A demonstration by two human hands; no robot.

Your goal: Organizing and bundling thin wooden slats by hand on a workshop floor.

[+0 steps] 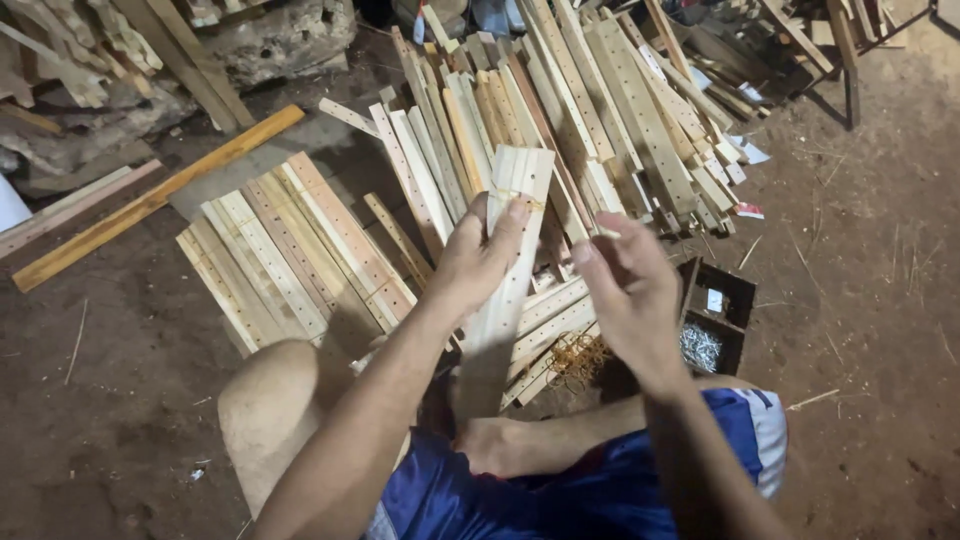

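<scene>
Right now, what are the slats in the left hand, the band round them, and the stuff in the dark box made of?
Slats in the left hand: pale bare wood, unfinished by the look; grain and a row of drilled holes show.
Band: thin, yellowish, probably a rubber band; too small to be sure.
Dark box: contents glint silvery, likely small metal fasteners; box material unclear.

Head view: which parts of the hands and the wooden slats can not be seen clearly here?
- Bundle of slats, head view: its lower end is hidden behind the left forearm.
- Left hand: its palm faces the bundle, so the grip is hidden.
- Right hand: motion blur; what its fingertips pinch cannot be told.
- Small box: its shiny contents are too small to identify.
- Slat pile: cut off by the top edge.
</scene>
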